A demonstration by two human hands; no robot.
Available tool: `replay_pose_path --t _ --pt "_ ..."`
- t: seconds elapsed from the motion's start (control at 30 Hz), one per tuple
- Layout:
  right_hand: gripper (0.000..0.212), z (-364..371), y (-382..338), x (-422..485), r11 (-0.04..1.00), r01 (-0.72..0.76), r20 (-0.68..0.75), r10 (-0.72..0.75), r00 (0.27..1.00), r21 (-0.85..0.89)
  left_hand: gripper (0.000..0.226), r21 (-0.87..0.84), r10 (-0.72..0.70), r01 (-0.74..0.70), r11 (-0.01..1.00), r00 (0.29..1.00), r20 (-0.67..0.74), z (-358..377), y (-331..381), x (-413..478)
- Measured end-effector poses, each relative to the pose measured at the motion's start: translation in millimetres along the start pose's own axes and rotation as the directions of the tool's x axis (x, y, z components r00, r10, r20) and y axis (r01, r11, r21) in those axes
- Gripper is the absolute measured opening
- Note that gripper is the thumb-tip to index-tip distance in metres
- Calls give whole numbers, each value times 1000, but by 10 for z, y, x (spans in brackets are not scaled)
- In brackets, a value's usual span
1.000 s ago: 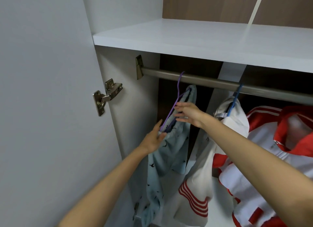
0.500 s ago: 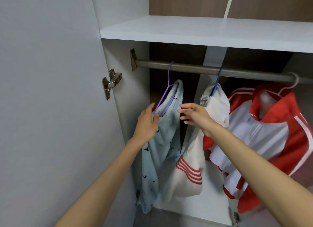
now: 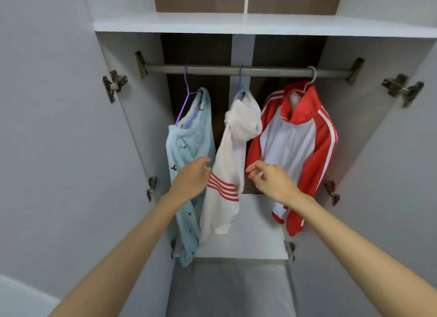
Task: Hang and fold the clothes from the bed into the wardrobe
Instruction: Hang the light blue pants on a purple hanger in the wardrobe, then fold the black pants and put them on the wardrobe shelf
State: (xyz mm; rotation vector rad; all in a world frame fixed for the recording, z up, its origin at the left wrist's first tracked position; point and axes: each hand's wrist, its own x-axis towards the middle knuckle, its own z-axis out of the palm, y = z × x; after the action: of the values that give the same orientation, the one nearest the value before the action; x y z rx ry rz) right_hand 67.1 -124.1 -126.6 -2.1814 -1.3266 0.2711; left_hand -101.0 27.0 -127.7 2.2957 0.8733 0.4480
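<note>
Three garments hang from the wardrobe rail (image 3: 272, 70). At the left, a light blue patterned garment (image 3: 189, 141) hangs on a purple hanger (image 3: 185, 99). In the middle is a white garment with red stripes (image 3: 229, 165) on a blue hanger (image 3: 240, 82). At the right is a red and white jacket (image 3: 295, 137) on a white hanger (image 3: 312, 76). My left hand (image 3: 191, 177) hovers in front of the blue garment with relaxed fingers and holds nothing. My right hand (image 3: 269, 179) hangs loosely curled in front of the jacket, also holding nothing.
Both wardrobe doors stand open: the left door (image 3: 59, 127) and the right door (image 3: 402, 163), with metal hinges (image 3: 113, 83) on the side walls. A white shelf (image 3: 236, 23) runs above the rail. A white bottom board (image 3: 248, 243) lies below the clothes.
Both hands have let go of the purple hanger and blue garment and dropped lower. The view has pulled back, so the whole rail and both doors now show.
</note>
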Motion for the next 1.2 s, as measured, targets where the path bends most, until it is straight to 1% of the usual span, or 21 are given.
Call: replay_pose_path --t 0.1,0.2,0.33,0.4,0.57,0.7,0.9,1.07,1.2 --pt "22 -55 227 -695 990 -44 5 45 999 -135 36 78 12 -18 997 997 73 332 206 -448" --pt "23 -139 438 -1374 979 -108 3 110 994 -171 36 113 44 -57 992 992 118 654 447 -899" --pt "24 -297 645 -2130 962 -211 -53 205 977 -171 38 86 127 -143 986 978 165 967 791 -1342" --pt "21 -389 739 -2477 958 -250 -76 241 967 -138 38 81 171 -191 978 963 207 1093 987 -1520" --pt "18 -578 859 -3325 921 -388 -142 380 914 -31 36 85 305 -351 933 892 333 1434 1459 -1957" --pt "18 -585 851 -4025 853 -520 -222 517 826 52 37 40 377 -435 899 819 433 1683 1722 -2269" --pt "16 -373 630 -5009 727 -653 -303 684 664 211 40 -43 512 -594 803 652 559 1856 1961 -2932" --pt "15 -131 360 -5800 605 -721 -357 791 497 336 39 -128 576 -680 722 487 657 2040 2113 -3503" --pt "16 6 188 -6550 516 -741 -397 845 358 430 40 -200 609 -737 645 338 717 2288 2331 -4049"
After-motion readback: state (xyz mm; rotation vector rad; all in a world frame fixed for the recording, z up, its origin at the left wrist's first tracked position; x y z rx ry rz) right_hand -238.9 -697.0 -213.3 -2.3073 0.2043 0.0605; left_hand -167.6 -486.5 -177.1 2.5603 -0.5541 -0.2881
